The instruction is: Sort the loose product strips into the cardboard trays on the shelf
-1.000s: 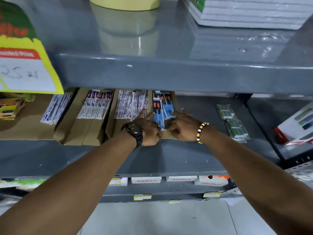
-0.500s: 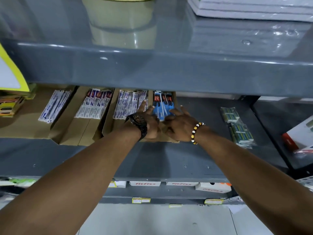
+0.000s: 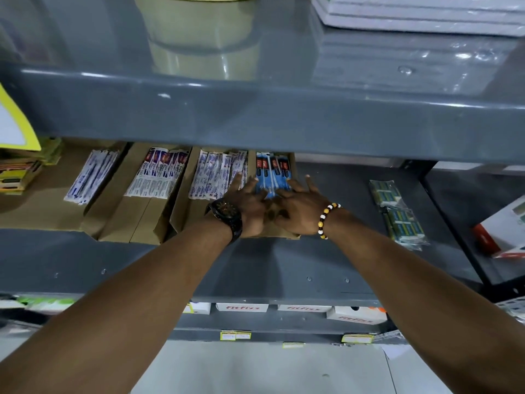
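Blue product strips point(image 3: 273, 172) with red-and-black tops lie in the rightmost cardboard tray point(image 3: 284, 233) on the grey shelf. My left hand point(image 3: 248, 207), with a dark watch on the wrist, rests fingers spread on the strips' near left end. My right hand point(image 3: 302, 207), with a bead bracelet, presses flat on their near right end. Neither hand grips a strip. To the left stand trays of white-and-blue strips point(image 3: 218, 174), white strips with red-blue tops point(image 3: 159, 174) and thin white strips point(image 3: 92, 174).
The upper shelf's grey front edge point(image 3: 255, 120) hangs low over the trays. Green packets in plastic point(image 3: 400, 214) lie on the shelf to the right. A red-and-white box point(image 3: 502, 228) sits far right. White boxes point(image 3: 241, 307) line the shelf below.
Both hands have opened from a curled hold on the blue strips to flat, spread fingers and slid them deeper into the tray. The view tilted slightly down.
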`<state>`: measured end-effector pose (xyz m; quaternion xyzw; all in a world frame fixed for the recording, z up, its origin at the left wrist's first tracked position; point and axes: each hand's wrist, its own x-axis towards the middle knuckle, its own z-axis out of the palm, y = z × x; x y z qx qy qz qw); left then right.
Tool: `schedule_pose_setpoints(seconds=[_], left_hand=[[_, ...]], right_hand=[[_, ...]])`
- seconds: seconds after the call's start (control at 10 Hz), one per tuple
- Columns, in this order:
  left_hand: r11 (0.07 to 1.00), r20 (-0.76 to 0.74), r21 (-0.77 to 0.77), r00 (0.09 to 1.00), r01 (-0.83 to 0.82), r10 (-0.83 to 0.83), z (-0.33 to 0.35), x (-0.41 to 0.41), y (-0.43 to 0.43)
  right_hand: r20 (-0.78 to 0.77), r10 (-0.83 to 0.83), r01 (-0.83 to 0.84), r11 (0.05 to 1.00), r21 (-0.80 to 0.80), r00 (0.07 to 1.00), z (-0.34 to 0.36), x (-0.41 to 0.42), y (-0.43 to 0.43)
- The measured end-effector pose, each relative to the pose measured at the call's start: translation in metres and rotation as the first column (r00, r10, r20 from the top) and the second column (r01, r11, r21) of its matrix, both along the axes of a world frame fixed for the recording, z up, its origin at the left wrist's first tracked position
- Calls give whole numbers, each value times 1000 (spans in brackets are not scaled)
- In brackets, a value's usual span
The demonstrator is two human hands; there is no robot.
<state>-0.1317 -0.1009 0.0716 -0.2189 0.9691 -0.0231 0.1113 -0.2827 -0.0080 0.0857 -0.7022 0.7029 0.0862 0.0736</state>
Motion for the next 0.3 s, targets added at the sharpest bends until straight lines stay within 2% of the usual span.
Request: schedule_pose_setpoints(seconds=[0.1,0.3], left_hand=[[1000,-19,5,1000,-6,6,7,10,6],[992,-48,5,991,-128,128,22,38,26]], right_hand=[[7,-7,8,998,-63,1000,2,1,4],[63,-33,43,986,-160,997,9,12,19]])
